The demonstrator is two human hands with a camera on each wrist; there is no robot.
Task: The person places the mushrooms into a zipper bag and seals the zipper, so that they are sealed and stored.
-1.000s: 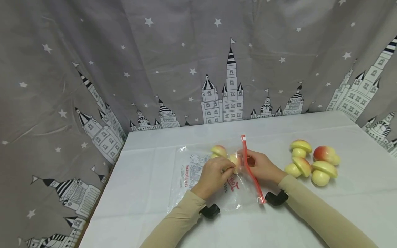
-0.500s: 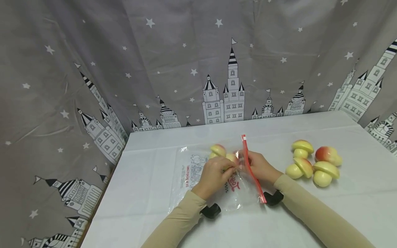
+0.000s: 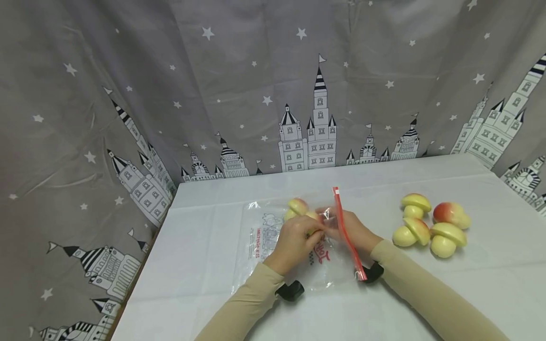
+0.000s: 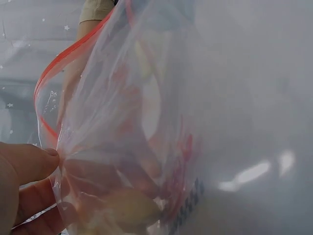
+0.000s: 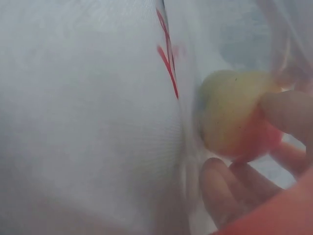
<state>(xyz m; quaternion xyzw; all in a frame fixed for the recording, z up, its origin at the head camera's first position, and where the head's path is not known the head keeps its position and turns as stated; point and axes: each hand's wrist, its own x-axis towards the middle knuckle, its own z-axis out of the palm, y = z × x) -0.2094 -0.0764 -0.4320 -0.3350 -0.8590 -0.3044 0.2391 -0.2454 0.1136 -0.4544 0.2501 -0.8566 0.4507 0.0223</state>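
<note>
A clear zip bag (image 3: 251, 265) with a red zip edge lies on the table, its opening facing right. My left hand (image 3: 294, 241) pinches the upper film of the bag; thumb and fingers hold it in the left wrist view. My right hand (image 3: 356, 229) reaches through the opening, partly behind the film. Inside, its fingers grip a yellow-and-red toy mushroom (image 5: 239, 115), seen in the right wrist view. Another toy mushroom (image 3: 297, 205) lies further in the bag, beyond the left hand. The film blurs the fingertips in the wrist views.
Several more toy mushrooms (image 3: 445, 232) stand and lie in a cluster on the white table (image 3: 170, 265), right of the right hand. A grey curtain (image 3: 239, 85) printed with castles and stars hangs behind the table and along its left side.
My right hand has slid left, deeper into the bag, carrying the toy mushroom with it. The other mushroom in the bag has shifted slightly left. My left hand stays almost in place.
</note>
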